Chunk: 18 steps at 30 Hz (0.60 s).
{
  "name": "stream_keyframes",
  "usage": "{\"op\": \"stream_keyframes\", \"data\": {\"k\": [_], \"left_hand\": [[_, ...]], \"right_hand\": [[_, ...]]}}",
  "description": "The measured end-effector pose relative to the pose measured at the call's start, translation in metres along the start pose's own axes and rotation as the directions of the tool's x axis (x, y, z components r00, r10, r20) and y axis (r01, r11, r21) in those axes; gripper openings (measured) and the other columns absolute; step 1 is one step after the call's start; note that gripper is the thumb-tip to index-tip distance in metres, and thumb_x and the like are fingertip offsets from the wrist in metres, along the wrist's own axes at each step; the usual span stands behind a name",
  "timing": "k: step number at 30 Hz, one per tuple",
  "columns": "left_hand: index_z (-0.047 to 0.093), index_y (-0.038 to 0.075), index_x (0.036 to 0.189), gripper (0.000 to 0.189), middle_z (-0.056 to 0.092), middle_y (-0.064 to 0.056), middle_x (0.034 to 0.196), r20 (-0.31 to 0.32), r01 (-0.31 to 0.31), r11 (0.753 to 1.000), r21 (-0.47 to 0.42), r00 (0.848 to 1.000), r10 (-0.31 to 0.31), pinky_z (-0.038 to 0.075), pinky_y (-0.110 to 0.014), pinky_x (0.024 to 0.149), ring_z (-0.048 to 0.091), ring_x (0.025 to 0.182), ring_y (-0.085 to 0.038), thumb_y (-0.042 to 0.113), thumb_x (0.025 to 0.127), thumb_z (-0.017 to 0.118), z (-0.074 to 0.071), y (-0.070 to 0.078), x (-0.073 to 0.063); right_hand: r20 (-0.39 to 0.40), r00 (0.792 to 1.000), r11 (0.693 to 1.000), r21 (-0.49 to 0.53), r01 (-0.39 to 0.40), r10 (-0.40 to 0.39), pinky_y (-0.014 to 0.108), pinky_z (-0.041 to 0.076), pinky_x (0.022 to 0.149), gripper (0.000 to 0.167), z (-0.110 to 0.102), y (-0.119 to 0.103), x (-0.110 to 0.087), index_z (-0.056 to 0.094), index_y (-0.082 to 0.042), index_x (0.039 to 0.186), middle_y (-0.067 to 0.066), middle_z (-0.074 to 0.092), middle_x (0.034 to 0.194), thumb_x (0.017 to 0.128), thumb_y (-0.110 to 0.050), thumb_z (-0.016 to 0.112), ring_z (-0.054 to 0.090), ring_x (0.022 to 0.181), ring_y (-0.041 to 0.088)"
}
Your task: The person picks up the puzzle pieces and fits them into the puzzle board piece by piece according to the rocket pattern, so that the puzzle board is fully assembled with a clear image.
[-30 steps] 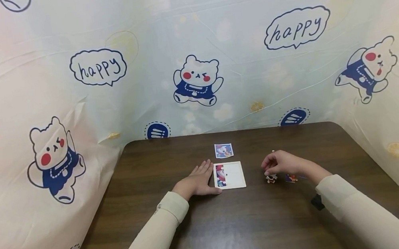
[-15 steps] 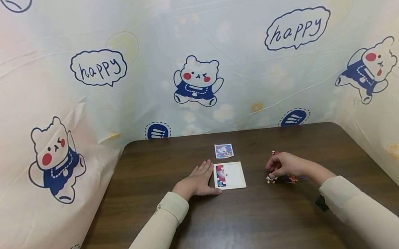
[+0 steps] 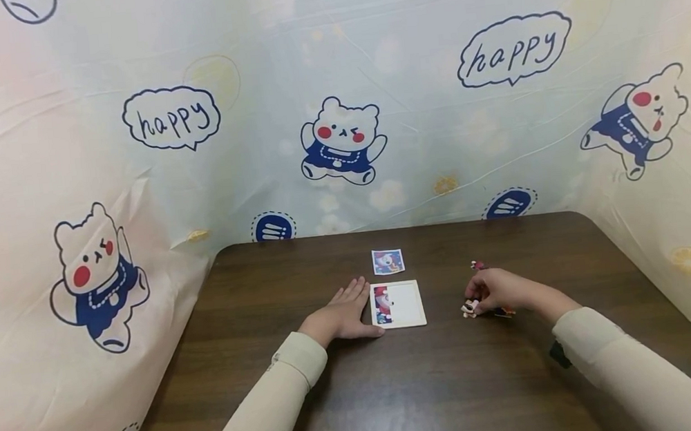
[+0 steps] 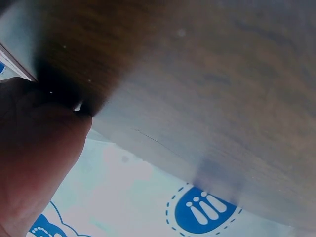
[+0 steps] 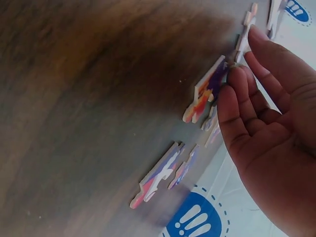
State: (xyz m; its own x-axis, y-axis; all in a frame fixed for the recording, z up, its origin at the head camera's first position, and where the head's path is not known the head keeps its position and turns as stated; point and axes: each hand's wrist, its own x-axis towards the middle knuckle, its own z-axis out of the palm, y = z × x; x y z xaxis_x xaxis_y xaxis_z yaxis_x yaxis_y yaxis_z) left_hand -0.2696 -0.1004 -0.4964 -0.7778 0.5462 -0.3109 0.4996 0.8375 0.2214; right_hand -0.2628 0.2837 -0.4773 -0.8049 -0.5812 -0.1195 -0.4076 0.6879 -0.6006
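Note:
My left hand (image 3: pixel 344 315) lies flat on the table with fingers stretched out, its thumb along the near left corner of a pale square puzzle tray (image 3: pixel 405 325). Jigsaw pieces (image 3: pixel 382 305) fill the tray's left strip; the rest of it shows white. In the left wrist view the thumb side of that hand (image 4: pixel 44 148) looks dark and blurred. To the right of the tray, my right hand (image 3: pixel 505 290) pinches a whitish puzzle piece (image 3: pixel 469 309) between thumb and fingers, low over the table. Beside those fingers, the right wrist view shows an orange and purple puzzle piece (image 5: pixel 206 91).
A small printed picture card (image 3: pixel 387 261) lies behind the tray. A red puzzle piece (image 3: pixel 478 265) is beyond my right hand, and several more, such as a red and white one (image 5: pixel 157 177), lie around it. A patterned cloth (image 3: pixel 330 57) hangs behind the table.
My right hand has shifted slightly right and down, and its thumb and fingers have closed on the whitish puzzle piece. The red piece beyond it is more exposed. The left hand stays put.

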Motion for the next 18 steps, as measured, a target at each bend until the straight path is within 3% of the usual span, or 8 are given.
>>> {"op": "stream_keyframes", "data": {"k": [4, 18], "left_hand": [[0.009, 0.007, 0.159, 0.114, 0.001, -0.01, 0.166, 0.0, 0.001, 1.0, 0.006, 1.0, -0.001, 0.008, -0.045, 0.121, 0.0, 0.152, -0.025, 0.08, 0.082, 0.05, 0.0008, -0.0003, 0.0003], [0.009, 0.008, 0.16, 0.113, 0.002, -0.01, 0.166, 0.0, 0.0, 1.0, 0.003, 1.0, 0.0, 0.008, -0.045, 0.121, 0.0, 0.152, -0.025, 0.079, 0.082, 0.05, 0.0004, -0.0001, -0.0007]], "right_hand": [[0.002, 1.0, 0.999, -0.032, 0.009, -0.009, 0.026, 0.051, 0.067, 0.024, 0.0019, 0.0002, 0.001, 0.068, -0.006, 0.097, -0.001, 0.065, 0.086, 0.079, -0.012, 0.084, 0.058, 0.075, 0.009], [-0.005, 1.0, 1.0, 0.022, -0.014, 0.014, 0.026, 0.048, 0.061, 0.024, 0.0057, 0.0011, 0.0037, 0.06, -0.007, 0.089, 0.0, 0.058, 0.078, 0.08, -0.01, 0.082, 0.054, 0.07, 0.012]]}}
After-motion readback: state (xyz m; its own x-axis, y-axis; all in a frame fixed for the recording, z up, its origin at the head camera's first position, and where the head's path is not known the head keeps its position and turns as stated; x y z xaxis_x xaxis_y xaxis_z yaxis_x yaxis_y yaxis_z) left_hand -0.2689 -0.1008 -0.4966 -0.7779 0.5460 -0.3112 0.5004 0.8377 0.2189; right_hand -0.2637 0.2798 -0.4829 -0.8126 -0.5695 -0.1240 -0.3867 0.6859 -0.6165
